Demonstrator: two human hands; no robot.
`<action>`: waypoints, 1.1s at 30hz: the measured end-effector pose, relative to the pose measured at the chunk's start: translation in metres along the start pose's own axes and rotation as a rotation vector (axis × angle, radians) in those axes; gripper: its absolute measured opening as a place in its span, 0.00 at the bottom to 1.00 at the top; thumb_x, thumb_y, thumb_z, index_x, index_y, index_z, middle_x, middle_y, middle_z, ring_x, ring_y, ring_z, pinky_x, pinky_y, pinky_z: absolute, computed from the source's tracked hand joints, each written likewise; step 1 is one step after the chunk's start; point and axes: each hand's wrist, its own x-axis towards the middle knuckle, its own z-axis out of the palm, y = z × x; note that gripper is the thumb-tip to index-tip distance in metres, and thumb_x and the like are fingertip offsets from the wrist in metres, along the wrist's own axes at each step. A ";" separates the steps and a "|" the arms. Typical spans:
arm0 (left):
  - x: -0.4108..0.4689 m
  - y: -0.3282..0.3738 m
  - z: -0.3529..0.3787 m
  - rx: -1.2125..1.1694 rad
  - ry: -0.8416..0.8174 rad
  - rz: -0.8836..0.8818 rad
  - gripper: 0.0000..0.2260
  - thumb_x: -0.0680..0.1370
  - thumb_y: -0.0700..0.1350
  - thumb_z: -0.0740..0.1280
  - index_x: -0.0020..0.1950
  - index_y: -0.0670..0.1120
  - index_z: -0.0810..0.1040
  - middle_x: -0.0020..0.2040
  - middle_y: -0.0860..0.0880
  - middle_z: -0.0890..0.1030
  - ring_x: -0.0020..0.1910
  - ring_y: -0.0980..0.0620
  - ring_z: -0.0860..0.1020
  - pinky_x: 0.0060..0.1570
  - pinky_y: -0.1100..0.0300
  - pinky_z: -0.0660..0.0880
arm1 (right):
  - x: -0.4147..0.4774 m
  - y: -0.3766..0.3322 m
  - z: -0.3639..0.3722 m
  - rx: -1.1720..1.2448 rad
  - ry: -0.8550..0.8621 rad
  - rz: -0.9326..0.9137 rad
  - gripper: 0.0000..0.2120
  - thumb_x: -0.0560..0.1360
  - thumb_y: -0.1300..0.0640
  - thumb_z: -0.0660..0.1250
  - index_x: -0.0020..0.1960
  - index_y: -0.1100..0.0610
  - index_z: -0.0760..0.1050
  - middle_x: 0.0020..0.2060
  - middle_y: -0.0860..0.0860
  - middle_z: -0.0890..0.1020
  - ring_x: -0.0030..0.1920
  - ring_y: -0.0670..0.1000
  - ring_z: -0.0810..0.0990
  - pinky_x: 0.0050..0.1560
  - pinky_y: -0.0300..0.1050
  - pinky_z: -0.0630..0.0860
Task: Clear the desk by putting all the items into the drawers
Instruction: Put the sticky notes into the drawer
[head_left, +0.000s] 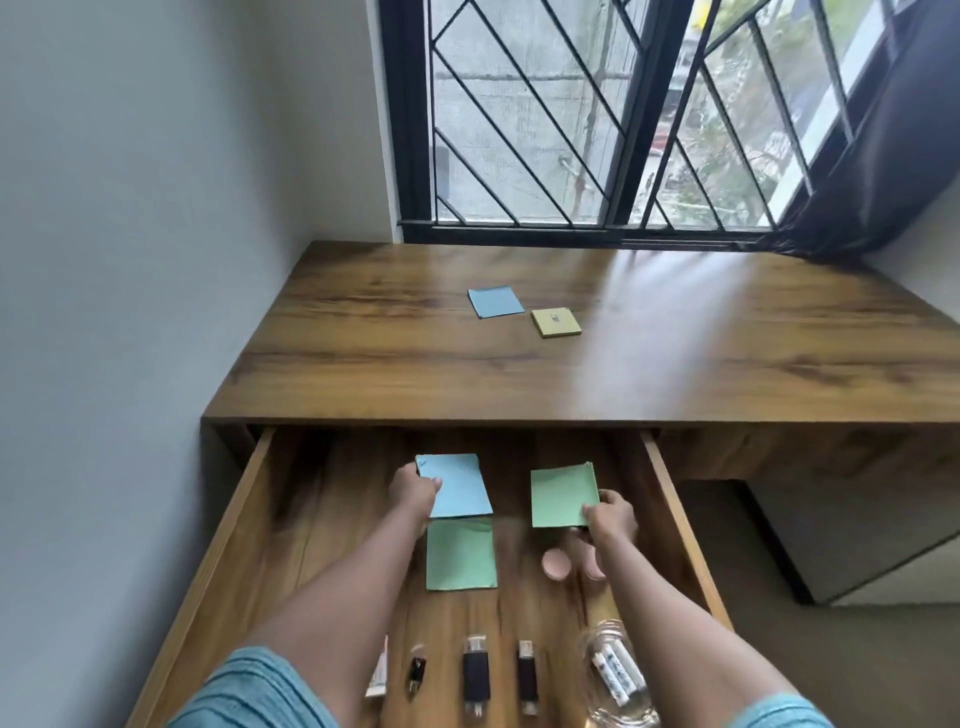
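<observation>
A wide wooden drawer (218, 525) stands pulled out under the desk (675, 364). My left hand (413, 488) grips the left edge of a blue paper pad (460, 488) over the drawer's back. My right hand (610, 517) pinches the lower right corner of a green paper pad (561, 493) beside it. Another green pad (461, 555) lies flat on the drawer floor below the blue one. On the desk top lie a blue pad (496, 301) and a yellow pad (556, 323), side by side near the middle.
At the drawer's near end lie several black markers (476, 675), a small white tube (378, 675) and a clear glass dish (618, 675) holding white rolls. Two pink round things (557, 565) sit under my right wrist. A wall closes the left side; a barred window is behind the desk.
</observation>
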 end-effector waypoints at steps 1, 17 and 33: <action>0.007 0.001 0.009 0.000 -0.018 -0.012 0.13 0.78 0.35 0.65 0.62 0.38 0.76 0.55 0.41 0.80 0.45 0.46 0.75 0.43 0.59 0.70 | 0.007 -0.003 0.001 -0.014 0.006 -0.008 0.18 0.78 0.68 0.59 0.67 0.61 0.69 0.60 0.61 0.77 0.50 0.57 0.79 0.46 0.50 0.81; 0.045 -0.007 0.095 0.344 0.057 -0.030 0.16 0.78 0.41 0.66 0.63 0.35 0.73 0.63 0.38 0.74 0.61 0.41 0.76 0.57 0.54 0.75 | 0.061 0.004 0.019 -0.557 0.167 -0.067 0.18 0.78 0.64 0.59 0.67 0.63 0.67 0.64 0.60 0.72 0.63 0.60 0.72 0.61 0.53 0.72; 0.017 0.014 0.085 0.555 0.157 0.684 0.13 0.77 0.36 0.61 0.58 0.40 0.79 0.55 0.42 0.80 0.57 0.44 0.77 0.53 0.59 0.73 | 0.046 -0.017 0.024 -0.794 0.426 -0.745 0.05 0.70 0.66 0.66 0.46 0.63 0.77 0.39 0.60 0.79 0.38 0.60 0.79 0.34 0.47 0.76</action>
